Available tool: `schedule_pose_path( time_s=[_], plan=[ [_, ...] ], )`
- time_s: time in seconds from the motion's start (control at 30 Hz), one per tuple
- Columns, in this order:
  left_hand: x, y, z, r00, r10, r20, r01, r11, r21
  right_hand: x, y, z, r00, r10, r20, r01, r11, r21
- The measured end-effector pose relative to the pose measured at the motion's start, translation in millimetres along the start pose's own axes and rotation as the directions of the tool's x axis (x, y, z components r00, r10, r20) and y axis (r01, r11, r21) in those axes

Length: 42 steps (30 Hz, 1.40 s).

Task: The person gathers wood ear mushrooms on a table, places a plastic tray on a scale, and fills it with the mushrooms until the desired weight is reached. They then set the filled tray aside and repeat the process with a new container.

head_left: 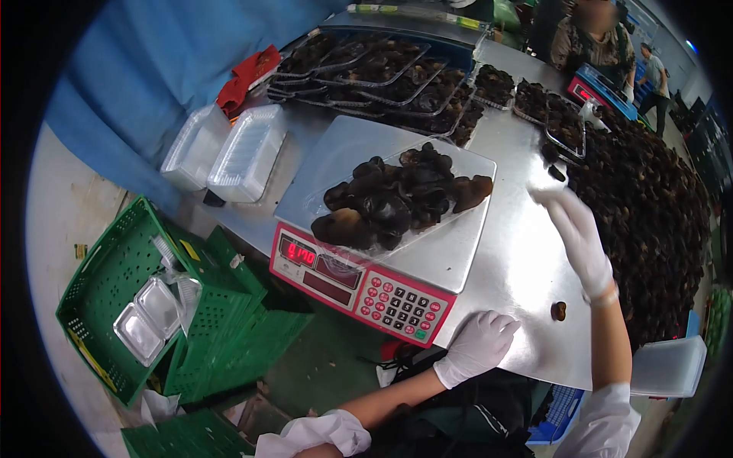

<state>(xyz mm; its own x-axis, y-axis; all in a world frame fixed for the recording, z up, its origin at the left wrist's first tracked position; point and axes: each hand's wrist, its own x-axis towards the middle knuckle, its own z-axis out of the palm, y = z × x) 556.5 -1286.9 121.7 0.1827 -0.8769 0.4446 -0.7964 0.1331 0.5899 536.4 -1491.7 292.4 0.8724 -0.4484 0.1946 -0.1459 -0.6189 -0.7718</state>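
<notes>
Steel table (508, 252); dark heap (641, 229) along its right side. Red-framed scale (458, 263) bears a loaded clear tray (393, 198); pieces overhang its rim, so level handling suits. Best keep both hands off the plate. Filled trays (389, 69) crowd behind. Right hand (576, 237) near heap, fingers extended, blurred; left hand (482, 341) by scale, fingers together; cannot tell either's grip. Loose piece (559, 311) between forearms.

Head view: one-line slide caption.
Clear tray of dark mushrooms on a scale; gloved left hand beside it, right hand near the pile.
</notes>
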Motion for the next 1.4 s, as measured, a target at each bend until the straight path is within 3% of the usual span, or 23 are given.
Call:
schedule_pose_path(
  time_s=[0.07, 0.1, 0.13, 0.2, 0.3, 0.4, 0.57, 0.63, 0.77, 0.83, 0.9, 0.97, 1.03, 1.1, 1.17, 1.2, 1.3, 1.37, 1.4],
  plan=[
    [0.1, 1.4, 2.0, 1.000, -0.014, 0.014, 0.014, 1.000, -0.013, -55.2, 40.3, -12.6, 0.970, 0.216, 0.114, -0.182, 0.950, -0.252],
    [0.5, 1.5, 2.7, 0.999, -0.031, 0.004, 0.031, 0.999, -0.010, -88.8, 66.2, -11.5, 0.986, 0.113, 0.124, -0.048, 0.898, -0.438],
    [0.6, 1.4, 2.9, 0.999, -0.034, 0.013, 0.034, 0.999, 0.001, -118.8, 75.0, -7.6, 0.971, 0.215, 0.106, -0.143, 0.875, -0.462],
    [1.0, 3.3, 0.8, 0.998, -0.042, 0.038, 0.041, 0.999, 0.033, -157.4, 74.4, -0.1, 0.961, 0.263, 0.091, -0.166, 0.803, -0.572],
    [3.6, 5.0, -0.6, 0.994, -0.068, 0.084, 0.064, 0.997, 0.046, -196.2, 107.1, 8.0, 0.979, 0.201, -0.031, -0.200, 0.928, -0.314],
    [4.5, 3.5, -1.3, 0.997, -0.028, 0.071, 0.025, 0.999, 0.043, -157.6, 69.6, 24.8, 0.970, 0.131, -0.203, -0.180, 0.952, -0.246],
    [8.2, 4.0, -7.6, 0.997, 0.010, 0.080, -0.012, 1.000, 0.018, -37.8, 4.6, 53.1, 0.916, -0.332, -0.224, 0.300, 0.940, -0.164],
    [6.9, 5.1, -5.5, 0.999, -0.017, 0.044, 0.018, 1.000, -0.015, 11.0, -16.5, 62.3, 0.855, -0.470, -0.220, 0.408, 0.871, -0.274],
    [6.1, 4.0, -4.7, 0.999, 0.031, 0.044, -0.030, 0.999, -0.016, 62.9, -0.5, 84.7, 0.909, -0.402, -0.107, 0.361, 0.890, -0.277],
    [6.6, 4.8, -5.1, 1.000, -0.002, 0.026, 0.002, 1.000, -0.019, 56.1, 7.4, 67.7, 0.900, -0.406, -0.157, 0.357, 0.895, -0.267],
    [8.6, 6.8, -6.6, 1.000, -0.011, 0.028, 0.012, 1.000, -0.008, 41.2, 32.6, 45.6, 0.912, -0.332, -0.241, 0.284, 0.935, -0.214],
    [8.3, 8.9, -4.6, 0.999, -0.008, 0.049, 0.008, 1.000, -0.018, 24.0, 90.6, 25.0, 0.913, -0.277, -0.299, 0.142, 0.904, -0.402],
    [9.1, 7.5, -2.3, 1.000, -0.021, 0.020, 0.020, 0.999, 0.037, 11.1, 145.2, -8.0, 0.836, -0.225, -0.501, -0.287, 0.599, -0.747],
    [8.3, 8.0, -2.9, 0.998, -0.003, 0.058, 0.001, 0.999, 0.035, -6.7, 173.5, -68.9, 0.698, -0.192, -0.690, -0.565, 0.444, -0.696],
    [8.6, 7.5, -1.1, 1.000, -0.001, 0.014, -0.001, 0.997, 0.079, -39.8, 212.0, -112.4, 0.606, -0.064, -0.793, -0.761, 0.243, -0.601],
    [9.0, 8.1, -0.2, 1.000, -0.008, 0.009, 0.008, 0.997, 0.075, -57.3, 212.8, -122.0, 0.662, 0.164, -0.731, -0.749, 0.123, -0.651],
    [10.1, 9.1, 0.0, 1.000, -0.024, 0.006, 0.024, 0.998, 0.062, -87.7, 200.3, -106.7, 0.801, 0.183, -0.570, -0.590, 0.405, -0.699],
    [11.5, 10.8, 0.5, 0.999, -0.034, 0.017, 0.033, 0.999, 0.039, -109.2, 182.7, -85.7, 0.923, 0.158, -0.351, -0.381, 0.500, -0.778],
    [12.7, 12.0, -1.2, 0.999, -0.045, 0.026, 0.044, 0.998, 0.047, -119.3, 166.3, -70.9, 0.937, 0.176, -0.302, -0.345, 0.601, -0.721]
  ],
)
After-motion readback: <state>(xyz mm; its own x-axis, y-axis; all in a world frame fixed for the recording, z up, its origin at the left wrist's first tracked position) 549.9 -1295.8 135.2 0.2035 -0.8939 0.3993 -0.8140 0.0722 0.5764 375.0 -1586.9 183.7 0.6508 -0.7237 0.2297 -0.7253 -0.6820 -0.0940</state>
